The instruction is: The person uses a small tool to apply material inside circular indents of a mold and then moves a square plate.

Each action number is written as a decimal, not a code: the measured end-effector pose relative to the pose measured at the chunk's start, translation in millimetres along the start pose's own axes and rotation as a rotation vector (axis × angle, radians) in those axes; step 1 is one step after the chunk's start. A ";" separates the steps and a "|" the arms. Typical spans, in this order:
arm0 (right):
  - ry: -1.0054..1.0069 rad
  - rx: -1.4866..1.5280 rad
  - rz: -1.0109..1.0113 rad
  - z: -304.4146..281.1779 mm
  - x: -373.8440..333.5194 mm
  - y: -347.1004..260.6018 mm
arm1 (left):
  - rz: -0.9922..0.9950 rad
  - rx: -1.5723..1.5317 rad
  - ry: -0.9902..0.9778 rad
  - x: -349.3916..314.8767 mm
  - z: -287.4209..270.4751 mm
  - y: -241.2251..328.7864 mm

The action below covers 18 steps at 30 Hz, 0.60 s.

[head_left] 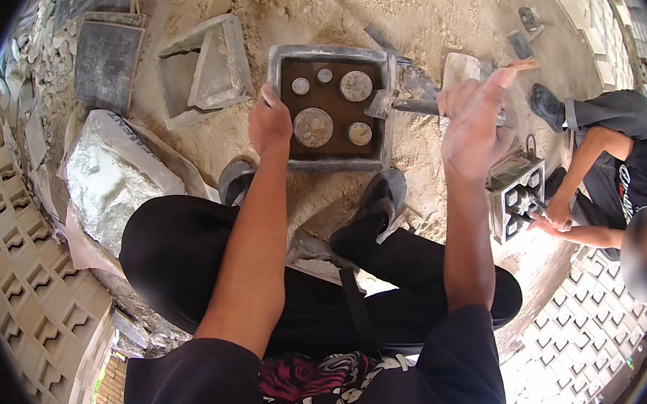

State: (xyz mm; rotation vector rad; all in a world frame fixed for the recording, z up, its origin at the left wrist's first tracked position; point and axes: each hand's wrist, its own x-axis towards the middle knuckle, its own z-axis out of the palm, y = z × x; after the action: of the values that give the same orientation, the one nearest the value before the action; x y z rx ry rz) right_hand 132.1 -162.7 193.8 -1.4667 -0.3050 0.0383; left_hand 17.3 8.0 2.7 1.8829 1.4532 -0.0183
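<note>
A square metal mould [276,65] lies on the sandy ground in front of me. Inside it, brown wet-looking material surrounds several round grey discs [313,127] of different sizes. My left hand [270,123] is closed around the mould's left rim. My right hand [471,130], slightly blurred, is closed around the dark straight handle of a hammer-like tool [416,106]. The short, wide grey head of this tool is at the mould's right inner edge; whether it touches the rim I cannot tell.
Left of the mould lie a broken concrete frame [232,63], dark flat plates [107,66] and an opened sack of pale powder [106,183]. A wooden-handled tool [524,64] rests beyond my right hand. At right, another person [600,161] handles a block-shaped mould [515,197]. Patterned blocks [593,326] are stacked around.
</note>
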 end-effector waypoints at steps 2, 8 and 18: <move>0.010 -0.015 -0.034 0.0 -1.9 9.9 | -0.013 0.025 -0.014 2.4 2.1 -1.3; 0.094 -0.109 0.053 10.9 -10.7 19.5 | -0.007 0.039 0.002 2.3 0.5 -2.8; 0.191 -0.148 0.040 11.9 -20.2 52.0 | 0.000 0.017 0.011 2.1 2.7 -4.0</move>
State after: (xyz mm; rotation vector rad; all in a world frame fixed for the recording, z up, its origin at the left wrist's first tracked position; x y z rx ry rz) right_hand 118.3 -149.6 140.0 -1.6102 -0.1254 -0.0938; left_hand 15.9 8.5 -2.3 1.8997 1.4647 -0.0199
